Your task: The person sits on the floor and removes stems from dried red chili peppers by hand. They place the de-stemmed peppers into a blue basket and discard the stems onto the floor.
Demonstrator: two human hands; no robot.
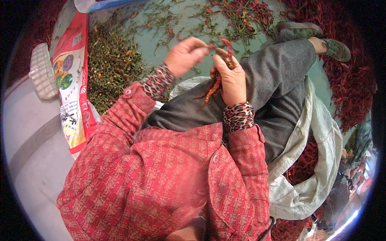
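Several dried red chilli peppers (pixel 214 89) are gripped in my right hand (pixel 231 79), above my grey-trousered leg. One wrinkled red chilli (pixel 228 49) sticks up past the thumb, and orange-red tips hang below the palm. Just left of it, my left hand (pixel 187 56) is raised with thumb and fingers drawn together. Its dark, reddish fingertips are close to the right hand's fingers. Motion blur hides whether a small piece is pinched there.
Beside my left arm lies a heap of chilli stems (pixel 113 66) and a printed red-and-white bag (pixel 74 87). More stems and chillies (pixel 238 18) are scattered ahead. A white woven sack (pixel 327 144) with red chillies inside is at my right, near a large chilli pile (pixel 346 78).
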